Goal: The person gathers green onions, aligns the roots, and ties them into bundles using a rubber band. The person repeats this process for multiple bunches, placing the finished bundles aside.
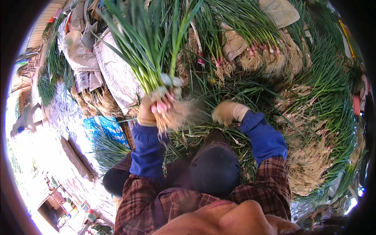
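Observation:
My left hand (147, 110), in a pale glove with whitish fingertips, grips a bunch of green garlic plants (144, 70) around the stems, just above the bulbs. The long leaves point away from me, and pinkish bulbs and tan roots hang below the fist. Those roots are blurred. To the right, my gloved right hand (231, 112) is apart from the bunch, low over loose leaves and trimmings (217, 126). Motion blur covers its fingers, so whether it holds anything is unclear. Blue sleeve covers (149, 149) reach over both wrists.
Rows of rooted garlic plants (261, 44) lie across the far side. A large heap (311, 158) with matted roots is at my right. White woven sacks (117, 61) and a blue printed bag (107, 127) lie left. My knee (216, 170) rises between my arms.

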A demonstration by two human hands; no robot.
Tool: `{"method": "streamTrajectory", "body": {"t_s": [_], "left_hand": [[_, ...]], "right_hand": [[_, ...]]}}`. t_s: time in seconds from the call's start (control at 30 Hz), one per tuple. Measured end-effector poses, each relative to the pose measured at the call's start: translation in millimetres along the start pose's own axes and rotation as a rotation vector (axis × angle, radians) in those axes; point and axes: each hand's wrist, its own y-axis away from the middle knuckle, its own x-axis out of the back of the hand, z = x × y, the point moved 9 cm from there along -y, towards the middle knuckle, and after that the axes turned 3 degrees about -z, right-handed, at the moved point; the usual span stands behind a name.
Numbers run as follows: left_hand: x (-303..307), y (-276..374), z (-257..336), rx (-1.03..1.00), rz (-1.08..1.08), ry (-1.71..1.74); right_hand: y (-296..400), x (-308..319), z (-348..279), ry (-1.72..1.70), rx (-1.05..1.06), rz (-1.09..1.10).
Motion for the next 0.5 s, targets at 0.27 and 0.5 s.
{"method": "streamTrajectory", "body": {"t_s": [0.27, 0.5], "left_hand": [[47.1, -45.1, -77.2, 0.124, 0.074, 0.156], [39.0, -35.3, -50.6, 0.068, -0.135, 0.565]], "right_hand": [[50.6, 185.3, 102.1, -0.417, -0.904, 0.824], [40.0, 156.9, 119.4, -1.443, -0.110, 0.973]]}}
